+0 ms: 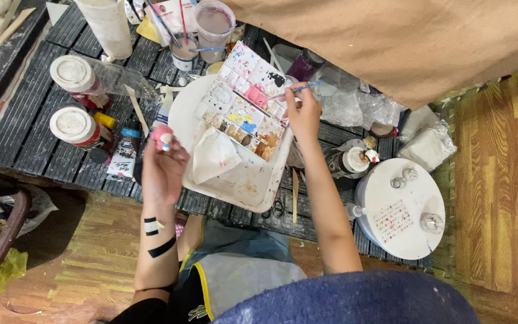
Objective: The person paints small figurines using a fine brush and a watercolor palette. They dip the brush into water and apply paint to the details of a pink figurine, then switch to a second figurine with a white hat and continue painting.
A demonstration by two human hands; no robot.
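Right hand [304,111] pinches a thin blue brush [295,90], long axis lying left-right, tip over the paint palette [244,102]'s pink wells; left hand [163,165], farther left, grips a small pink-capped object [163,138] upright beside the white tray [253,186]

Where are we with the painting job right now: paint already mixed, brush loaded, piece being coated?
Done: the paint palette is open on the white tray, its wells already stained pink, yellow, blue and brown. In hand: the right hand holds a thin brush with its tip at the palette's pink wells, while the left hand holds up a small pink piece. Left: the brush is not yet touching that piece.
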